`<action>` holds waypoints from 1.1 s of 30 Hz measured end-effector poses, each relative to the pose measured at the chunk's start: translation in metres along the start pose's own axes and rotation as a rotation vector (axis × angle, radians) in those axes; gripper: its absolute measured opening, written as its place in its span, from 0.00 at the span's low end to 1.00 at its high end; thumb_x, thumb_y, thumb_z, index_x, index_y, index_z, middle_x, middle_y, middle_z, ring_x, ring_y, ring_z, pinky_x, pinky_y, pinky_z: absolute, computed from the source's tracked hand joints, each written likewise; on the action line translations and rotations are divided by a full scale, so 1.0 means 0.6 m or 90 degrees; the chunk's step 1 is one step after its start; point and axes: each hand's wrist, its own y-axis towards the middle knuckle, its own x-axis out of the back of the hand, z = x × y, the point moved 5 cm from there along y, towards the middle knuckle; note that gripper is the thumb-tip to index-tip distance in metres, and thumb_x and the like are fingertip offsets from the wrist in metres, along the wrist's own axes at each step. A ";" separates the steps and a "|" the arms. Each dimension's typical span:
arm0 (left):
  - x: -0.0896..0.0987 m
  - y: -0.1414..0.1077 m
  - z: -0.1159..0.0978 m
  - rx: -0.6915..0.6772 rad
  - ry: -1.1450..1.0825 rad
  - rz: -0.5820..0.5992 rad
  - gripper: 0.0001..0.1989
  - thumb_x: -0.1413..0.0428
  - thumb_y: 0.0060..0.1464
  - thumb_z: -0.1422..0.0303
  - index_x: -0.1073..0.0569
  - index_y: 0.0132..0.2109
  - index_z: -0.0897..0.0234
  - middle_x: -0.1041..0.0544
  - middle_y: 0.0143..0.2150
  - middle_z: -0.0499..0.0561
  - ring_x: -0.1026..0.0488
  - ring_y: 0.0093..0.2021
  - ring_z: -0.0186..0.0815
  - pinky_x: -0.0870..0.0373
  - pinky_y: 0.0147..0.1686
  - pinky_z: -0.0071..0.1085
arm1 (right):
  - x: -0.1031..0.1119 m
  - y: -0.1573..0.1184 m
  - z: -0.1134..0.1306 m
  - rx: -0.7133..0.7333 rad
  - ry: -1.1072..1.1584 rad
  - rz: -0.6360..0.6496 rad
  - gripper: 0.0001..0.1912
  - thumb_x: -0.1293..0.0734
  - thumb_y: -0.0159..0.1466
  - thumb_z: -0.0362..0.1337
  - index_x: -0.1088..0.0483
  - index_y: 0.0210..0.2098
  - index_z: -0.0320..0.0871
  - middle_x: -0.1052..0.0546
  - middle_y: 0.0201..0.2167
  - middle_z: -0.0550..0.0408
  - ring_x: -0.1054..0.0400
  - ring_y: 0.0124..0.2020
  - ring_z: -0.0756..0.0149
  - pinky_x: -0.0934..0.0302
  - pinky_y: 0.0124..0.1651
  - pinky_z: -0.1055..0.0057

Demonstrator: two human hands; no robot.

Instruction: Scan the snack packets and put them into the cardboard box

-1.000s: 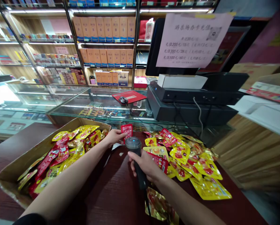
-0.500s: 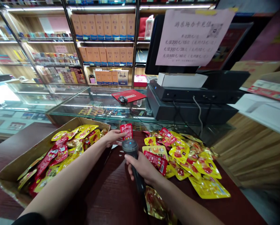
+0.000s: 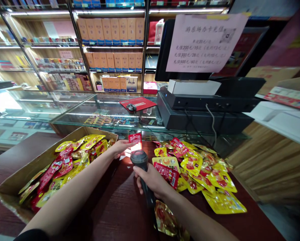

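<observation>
Watching: from my remote seat, two bare hands at work over a dark wooden counter [image 3: 114,207].
Left hand [image 3: 119,148]: reaching forward, fingers pressed together, pinching the low edge of a small red packet [image 3: 135,138].
Packet position: held upright just above the counter, right in front of the scanner head, with a reddish glow on the counter below it.
Right hand [image 3: 150,179]: fingers closed around the grip of a black handheld scanner [image 3: 139,157], head tipped up, just beside the packet.
Box: an open cardboard box [image 3: 97,130] at left, holding many yellow and red snack packets [image 3: 71,160].
Heap: a loose pile of snack packets [image 3: 197,174] on the counter at right, near the right hand; one gold packet [image 3: 165,217] lies apart, close to the near edge.
Progress: one packet in hand, and sizable lots both in the box and on the counter. I can't tell which lot has been handled.
Behind: a glass display case [image 3: 102,107], a black till [image 3: 205,120], and a pink sign [image 3: 205,43].
</observation>
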 end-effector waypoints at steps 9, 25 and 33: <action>-0.002 0.002 0.001 -0.008 0.007 0.013 0.25 0.33 0.35 0.54 0.23 0.38 0.68 0.22 0.32 0.53 0.27 0.25 0.32 0.30 0.25 0.26 | 0.003 -0.001 0.009 -0.002 -0.001 -0.003 0.16 0.35 0.57 0.49 0.39 0.30 0.42 0.33 0.11 0.64 0.40 0.09 0.73 0.47 0.12 0.79; 0.007 -0.068 -0.080 -0.078 0.045 -0.021 0.27 0.32 0.34 0.55 0.23 0.40 0.68 0.21 0.35 0.54 0.25 0.30 0.34 0.25 0.29 0.31 | -0.001 -0.031 0.064 0.102 0.048 0.032 0.20 0.34 0.56 0.52 0.39 0.31 0.41 0.32 0.13 0.63 0.40 0.11 0.74 0.48 0.14 0.78; 0.159 -0.213 -0.168 -0.223 0.246 -0.242 0.28 0.36 0.38 0.50 0.22 0.42 0.66 0.20 0.36 0.55 0.25 0.34 0.36 0.28 0.30 0.28 | -0.030 -0.041 0.074 0.117 0.064 0.073 0.20 0.33 0.55 0.52 0.38 0.30 0.41 0.33 0.14 0.63 0.41 0.11 0.75 0.49 0.15 0.78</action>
